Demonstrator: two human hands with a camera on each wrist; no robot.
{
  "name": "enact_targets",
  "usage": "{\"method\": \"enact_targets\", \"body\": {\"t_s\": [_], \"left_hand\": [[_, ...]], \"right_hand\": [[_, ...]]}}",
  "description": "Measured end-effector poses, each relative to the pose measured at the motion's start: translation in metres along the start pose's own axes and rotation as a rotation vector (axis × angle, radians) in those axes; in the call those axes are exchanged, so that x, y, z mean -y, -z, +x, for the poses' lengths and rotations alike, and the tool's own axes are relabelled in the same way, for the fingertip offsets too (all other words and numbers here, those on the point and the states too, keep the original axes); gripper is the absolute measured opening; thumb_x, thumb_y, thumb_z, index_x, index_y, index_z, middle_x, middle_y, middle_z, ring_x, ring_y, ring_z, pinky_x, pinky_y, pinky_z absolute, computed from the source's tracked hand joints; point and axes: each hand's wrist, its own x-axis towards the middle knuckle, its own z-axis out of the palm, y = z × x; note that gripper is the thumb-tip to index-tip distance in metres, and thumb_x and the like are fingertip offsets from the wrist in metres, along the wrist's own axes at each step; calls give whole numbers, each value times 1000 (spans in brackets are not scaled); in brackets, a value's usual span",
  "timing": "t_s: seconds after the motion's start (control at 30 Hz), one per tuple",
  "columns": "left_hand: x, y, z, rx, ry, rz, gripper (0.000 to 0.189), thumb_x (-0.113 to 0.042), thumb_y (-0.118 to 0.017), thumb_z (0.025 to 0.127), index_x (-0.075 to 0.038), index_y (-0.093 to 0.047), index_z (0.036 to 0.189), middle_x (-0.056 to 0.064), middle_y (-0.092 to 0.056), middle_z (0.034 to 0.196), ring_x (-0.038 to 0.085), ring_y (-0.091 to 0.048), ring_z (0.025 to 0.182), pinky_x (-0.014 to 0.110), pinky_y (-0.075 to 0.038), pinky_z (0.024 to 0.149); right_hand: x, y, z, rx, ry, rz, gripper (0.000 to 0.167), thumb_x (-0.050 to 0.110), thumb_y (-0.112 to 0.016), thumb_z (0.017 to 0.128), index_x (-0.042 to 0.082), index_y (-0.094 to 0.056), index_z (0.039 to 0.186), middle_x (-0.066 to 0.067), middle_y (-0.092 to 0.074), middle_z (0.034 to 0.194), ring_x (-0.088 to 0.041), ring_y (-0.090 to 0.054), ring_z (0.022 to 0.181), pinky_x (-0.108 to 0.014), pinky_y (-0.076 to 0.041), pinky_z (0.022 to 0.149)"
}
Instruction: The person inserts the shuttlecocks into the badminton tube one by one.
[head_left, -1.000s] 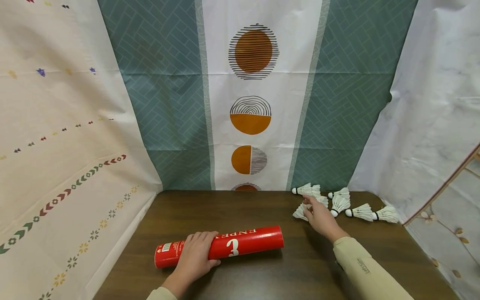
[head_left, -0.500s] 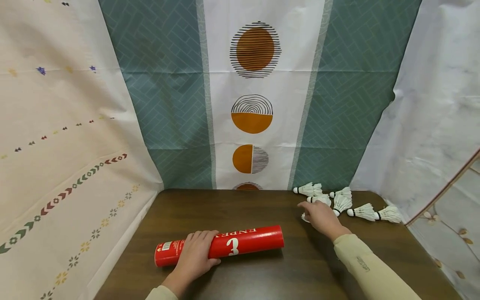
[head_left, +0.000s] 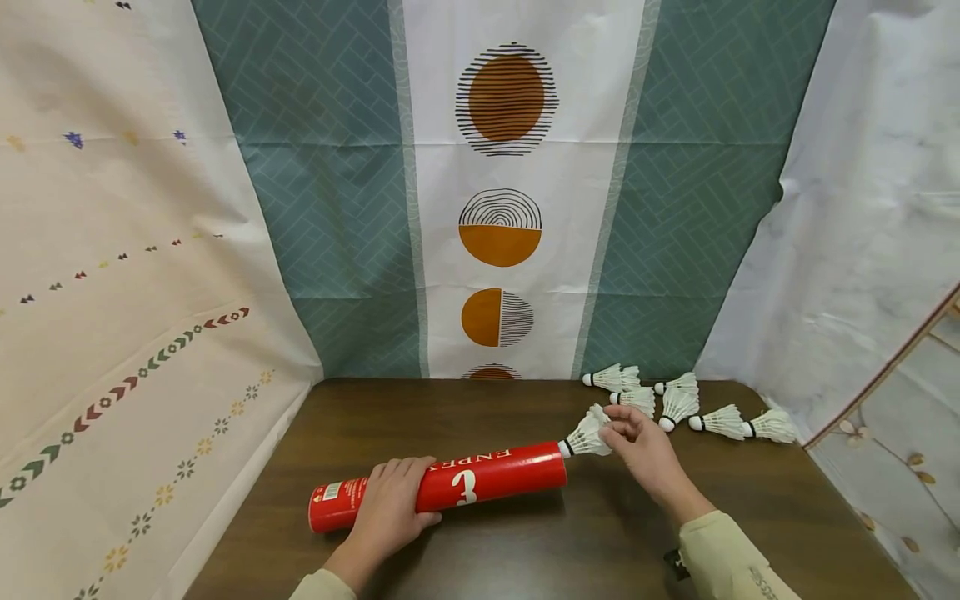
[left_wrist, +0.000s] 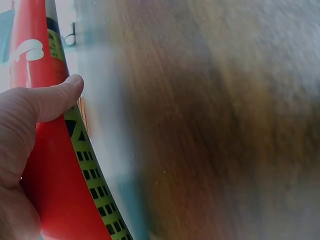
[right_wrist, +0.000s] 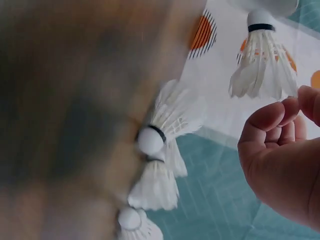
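My left hand (head_left: 390,508) grips a red shuttlecock tube (head_left: 498,479) that lies slantwise on the table, its right end turned a little away from me. In the left wrist view the thumb (left_wrist: 60,97) wraps over the tube's red wall (left_wrist: 70,190), beside a green strip with black marks. My right hand (head_left: 645,450) pinches the feather rim of a white shuttlecock (head_left: 588,435). Its cork sits right at the tube's right end. The right wrist view shows the same shuttlecock (right_wrist: 264,65) with thumb and fingers at the skirt's edge and the cork against the tube's end.
Several more shuttlecocks lie at the back right of the brown table (head_left: 465,408), one pair (head_left: 613,378) near the back edge and others (head_left: 772,427) toward the right side. A patterned curtain (head_left: 352,250) hangs right behind the table. Pale cloths flank both sides.
The right hand has picked a shuttlecock from the near left of the group and brought it left, cork first, to the tube's end. The left hand and tube have stayed put.
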Motion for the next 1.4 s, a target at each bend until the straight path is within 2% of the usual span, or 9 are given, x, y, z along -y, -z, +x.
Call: {"method": "enact_targets", "body": {"t_s": [0.13, 0.27, 0.4, 0.6, 0.83, 0.97, 1.13, 1.3, 1.4], "left_hand": [[-2, -1, 1, -13, -2, 0, 86, -39, -102, 67, -16, -62, 140, 7, -73, 131, 30, -65, 119, 57, -51, 105], [-5, -2, 2, -23, -4, -7, 87, -40, -102, 67, -17, -62, 140, 6, -73, 131, 29, -65, 119, 56, -51, 105], [-8, -2, 2, -31, -6, -9, 86, -40, -102, 67, -17, -62, 140, 5, -73, 131, 29, -65, 119, 55, -51, 105], [-9, -3, 1, -26, -1, -8, 86, -40, -102, 67, -17, -62, 140, 5, -73, 131, 28, -65, 119, 56, -51, 105], [-10, -2, 1, -22, 4, -28, 86, -39, -102, 68, -17, -61, 141, 6, -73, 133, 29, -64, 120, 58, -50, 106], [-11, -5, 1, -18, 3, -15, 87, -39, -102, 68, -18, -61, 142, 6, -72, 133, 30, -64, 121, 57, -50, 106], [-14, -10, 2, 3, 2, 37, 89, -47, -100, 69, -18, -59, 142, 6, -71, 134, 30, -64, 121, 59, -50, 106], [-14, -12, 5, 14, 9, 81, 92, -52, -100, 65, -18, -60, 140, 6, -71, 132, 31, -65, 118, 59, -51, 104], [-14, -12, 5, 14, 12, 88, 92, -50, -101, 64, -17, -61, 139, 7, -73, 129, 31, -66, 115, 59, -52, 102]], "right_hand": [[-3, -13, -8, 49, -50, 131, 51, 13, -71, 103, -1, -52, 148, -17, -77, 117, -9, -66, 90, -29, -56, 81], [-4, -25, -11, 104, -103, 242, 53, 12, -71, 103, -1, -48, 149, -8, -77, 115, -12, -67, 90, -31, -58, 82], [-5, -33, -13, 183, -122, 296, 57, 17, -72, 103, 0, -46, 151, -3, -75, 114, -15, -65, 95, -31, -55, 82], [-6, -40, -20, 262, -89, 260, 61, 22, -71, 104, -1, -44, 154, -13, -74, 126, -17, -66, 101, -29, -55, 84], [-3, -46, -27, 253, -26, 231, 72, 20, -81, 97, -2, -43, 154, -22, -76, 124, -20, -72, 109, -24, -60, 89], [-2, -50, -29, 264, -35, 233, 71, 16, -78, 99, 1, -40, 157, -22, -75, 126, -20, -72, 109, -23, -59, 90], [-3, -52, -32, 306, -21, 265, 71, 13, -72, 102, 2, -35, 161, -29, -68, 139, -26, -72, 117, -23, -59, 94], [-2, -53, -34, 338, -14, 290, 71, 14, -70, 104, 5, -33, 163, -31, -63, 146, -32, -71, 123, -34, -60, 103], [-1, -55, -34, 351, -29, 285, 70, 15, -69, 105, 6, -33, 164, -30, -63, 146, -31, -70, 124, -42, -59, 107]]}}
